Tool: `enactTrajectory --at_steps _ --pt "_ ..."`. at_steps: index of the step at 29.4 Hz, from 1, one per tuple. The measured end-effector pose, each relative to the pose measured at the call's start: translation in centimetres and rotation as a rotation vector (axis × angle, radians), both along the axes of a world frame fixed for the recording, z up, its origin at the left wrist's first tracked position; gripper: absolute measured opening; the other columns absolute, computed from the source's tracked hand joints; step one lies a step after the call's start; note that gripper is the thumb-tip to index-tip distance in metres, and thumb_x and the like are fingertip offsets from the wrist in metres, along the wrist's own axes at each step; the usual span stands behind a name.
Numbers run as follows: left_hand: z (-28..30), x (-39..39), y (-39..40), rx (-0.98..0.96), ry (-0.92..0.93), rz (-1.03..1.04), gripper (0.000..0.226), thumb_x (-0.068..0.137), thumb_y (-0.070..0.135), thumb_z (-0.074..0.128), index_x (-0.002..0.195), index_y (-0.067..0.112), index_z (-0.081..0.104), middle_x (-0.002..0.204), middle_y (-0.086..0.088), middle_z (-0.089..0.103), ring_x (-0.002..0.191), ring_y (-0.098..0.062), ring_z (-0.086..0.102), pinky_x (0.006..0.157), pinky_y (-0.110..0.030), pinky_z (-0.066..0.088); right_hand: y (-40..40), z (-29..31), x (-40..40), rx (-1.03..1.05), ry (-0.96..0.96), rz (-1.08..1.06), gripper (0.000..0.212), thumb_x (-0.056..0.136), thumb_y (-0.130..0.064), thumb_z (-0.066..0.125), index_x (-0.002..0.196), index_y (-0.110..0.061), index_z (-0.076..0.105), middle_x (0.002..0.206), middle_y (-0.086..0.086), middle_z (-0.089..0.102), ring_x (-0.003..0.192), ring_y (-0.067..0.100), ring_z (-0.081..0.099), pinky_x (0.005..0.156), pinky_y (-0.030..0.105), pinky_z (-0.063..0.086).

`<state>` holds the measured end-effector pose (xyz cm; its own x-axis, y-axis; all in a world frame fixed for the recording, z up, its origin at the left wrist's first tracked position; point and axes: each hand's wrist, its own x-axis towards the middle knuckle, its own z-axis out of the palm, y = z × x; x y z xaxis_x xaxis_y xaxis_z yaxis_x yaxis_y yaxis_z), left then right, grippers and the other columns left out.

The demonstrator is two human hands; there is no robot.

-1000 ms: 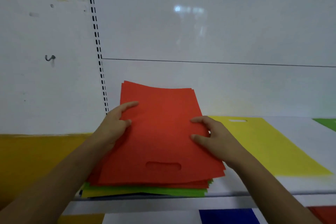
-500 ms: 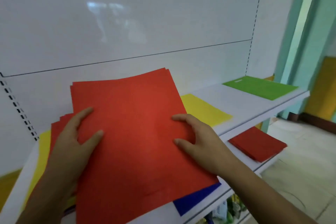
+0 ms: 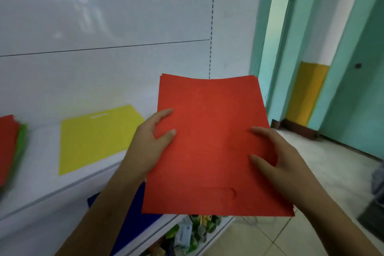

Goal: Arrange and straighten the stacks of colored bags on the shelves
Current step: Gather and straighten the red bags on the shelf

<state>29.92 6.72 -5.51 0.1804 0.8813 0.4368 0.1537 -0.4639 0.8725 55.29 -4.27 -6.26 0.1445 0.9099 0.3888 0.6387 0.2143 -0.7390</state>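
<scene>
A thin stack of red bags [image 3: 209,143] with a handle slot near its lower edge is held in the air in front of the white shelf [image 3: 41,189]. My left hand [image 3: 151,143] grips its left edge, thumb on top. On the right edge my right hand [image 3: 278,156] holds it the same way, thumb and forefinger lying on the red face. A yellow bag [image 3: 93,137] lies flat on the shelf to the left. At the far left edge sits a blurred pile of red and green bags [image 3: 10,145].
A blue bag [image 3: 133,214] lies on the lower shelf under my left forearm. Packaged goods [image 3: 187,233] fill the bottom shelf. Teal wall and pillars [image 3: 340,68] stand to the right above a tiled floor [image 3: 332,172]. A dark object [image 3: 376,203] sits at the right edge.
Both hands lifted the red stack off the mixed pile and carried it right, past the yellow bag. The view swung right; the remaining pile is now at the far left.
</scene>
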Motion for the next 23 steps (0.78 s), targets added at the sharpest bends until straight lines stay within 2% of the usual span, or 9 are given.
enactTrajectory --at_steps 3,5,8,11,14,17,19,21,23 --pt "-2.9 7.3 0.9 0.009 0.122 -0.047 0.046 0.087 0.009 0.062 0.126 0.033 0.055 0.128 0.015 0.056 0.115 0.006 0.052 0.1 -0.018 0.042 -0.5 -2.1 6.7 -0.09 0.019 -0.053 0.054 0.087 -0.008 0.061 0.122 -0.046 0.044 0.115 -0.026 0.05 0.097 -0.015 0.051 0.071 0.006 0.041" --pt "-5.5 11.8 1.7 -0.036 0.178 -0.081 0.047 0.088 0.009 0.061 0.127 0.034 0.054 0.129 0.015 0.055 0.115 0.007 0.051 0.1 -0.016 0.041 -0.5 -4.0 10.6 -0.174 0.04 -0.057 0.057 0.087 -0.006 0.062 0.117 -0.05 0.042 0.112 -0.032 0.046 0.094 -0.023 0.048 0.069 0.003 0.039" --pt "-10.1 16.9 3.3 -0.133 0.22 -0.116 0.045 0.087 0.011 0.063 0.126 0.033 0.056 0.126 0.015 0.058 0.113 0.0 0.056 0.101 -0.029 0.045 0.5 -7.8 15.2 -0.329 0.07 -0.024 0.064 0.085 0.001 0.06 0.117 -0.05 0.036 0.114 -0.035 0.041 0.095 -0.031 0.042 0.073 -0.003 0.036" --pt "-14.6 20.5 5.2 -0.255 0.281 -0.132 0.046 0.085 0.015 0.063 0.127 0.033 0.055 0.126 0.015 0.058 0.116 -0.002 0.055 0.102 -0.035 0.045 3.5 -12.2 18.5 -0.422 0.047 0.005 0.068 0.083 0.008 0.053 0.126 -0.042 0.033 0.121 -0.028 0.044 0.103 -0.023 0.045 0.079 -0.005 0.031" --pt "-18.5 22.1 8.4 -0.409 0.345 -0.117 0.042 0.08 0.023 0.062 0.12 0.035 0.058 0.125 0.007 0.06 0.113 -0.007 0.058 0.1 -0.035 0.047 8.0 -16.7 20.7 -0.51 0.016 0.044 0.065 0.086 0.005 0.047 0.137 -0.033 0.033 0.129 -0.018 0.044 0.113 -0.005 0.047 0.091 0.002 0.031" --pt "-22.2 23.1 11.7 -0.579 0.363 -0.111 0.037 0.087 0.008 0.055 0.109 0.038 0.058 0.118 0.007 0.06 0.099 0.0 0.061 0.083 -0.014 0.05 13.0 -21.0 22.9 -0.535 0.021 0.089 0.062 0.082 0.01 0.047 0.135 -0.022 0.044 0.131 -0.009 0.048 0.116 0.0 0.046 0.092 -0.003 0.025" --pt "-24.7 23.6 13.5 -0.631 0.394 -0.074 0.046 0.089 -0.004 0.051 0.106 0.038 0.057 0.111 0.015 0.058 0.093 0.01 0.06 0.077 -0.005 0.045 16.4 -23.4 23.9 -0.518 0.038 0.098 0.058 0.079 0.014 0.047 0.126 -0.019 0.054 0.124 -0.008 0.054 0.107 -0.009 0.049 0.088 -0.006 0.025" --pt "-27.1 23.8 15.5 -0.671 0.438 -0.029 0.052 0.087 -0.008 0.051 0.099 0.041 0.062 0.106 0.019 0.059 0.091 0.015 0.059 0.077 -0.004 0.044 20.0 -25.6 24.3 -0.483 0.038 0.072 0.054 0.077 0.013 0.048 0.115 -0.022 0.062 0.113 -0.012 0.058 0.098 -0.015 0.052 0.084 -0.006 0.028" --pt "-29.6 23.9 17.9 -0.692 0.493 0.069 0.059 0.085 -0.009 0.055 0.085 0.048 0.069 0.102 0.016 0.064 0.092 0.006 0.063 0.077 -0.006 0.046 23.5 -27.8 24.6 -0.456 0.07 0.039 0.049 0.076 0.006 0.049 0.102 -0.033 0.064 0.102 -0.014 0.062 0.091 -0.012 0.056 0.079 -0.003 0.033"
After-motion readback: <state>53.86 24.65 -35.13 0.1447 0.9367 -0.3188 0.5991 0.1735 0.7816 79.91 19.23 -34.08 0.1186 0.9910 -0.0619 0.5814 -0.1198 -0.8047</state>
